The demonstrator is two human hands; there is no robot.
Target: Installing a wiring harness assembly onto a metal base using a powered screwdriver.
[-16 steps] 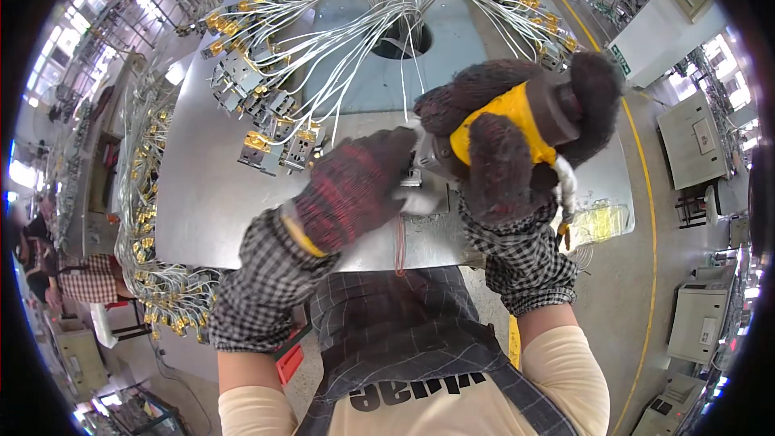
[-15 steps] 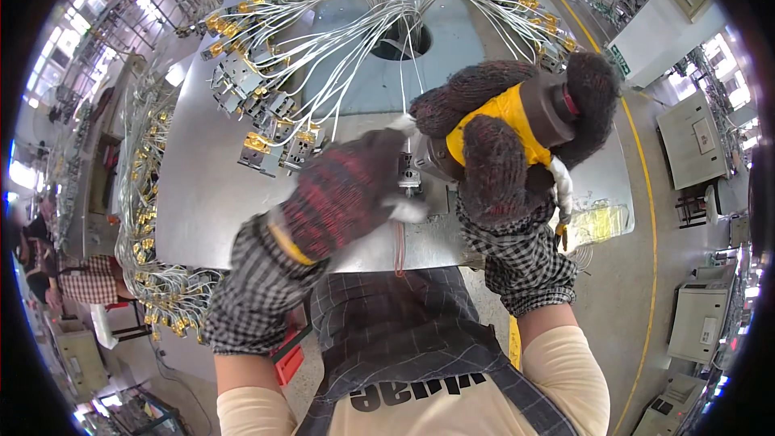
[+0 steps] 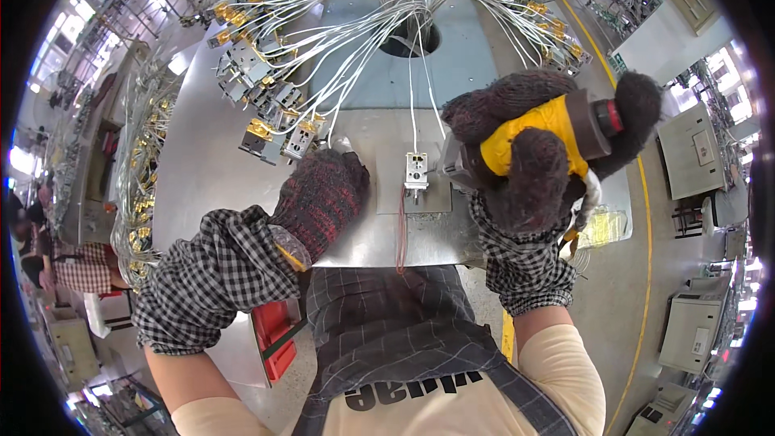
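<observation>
My right hand [image 3: 533,153], in a dark knit glove, grips a yellow and grey power screwdriver [image 3: 557,141] held sideways, its tip pointing left toward a small white connector block [image 3: 416,171]. The block sits on a metal plate [image 3: 428,194] near the front edge of the round steel table [image 3: 202,161], with thin white wires running up from it and a red wire hanging down. My left hand [image 3: 323,198], in a dark red knit glove, rests palm down on the table, left of the block, with nothing seen in it.
Many white wires [image 3: 347,24] with yellow-tagged connectors [image 3: 262,131] fan out from a round hole [image 3: 408,36] at the table's centre. A red bin [image 3: 274,331] sits under the table's front left. Grey machines [image 3: 694,153] stand at the right, past a yellow floor line.
My left hand has slid left and down, away from the connector block, which now shows uncovered. The right hand with the screwdriver has stayed about where it was.
</observation>
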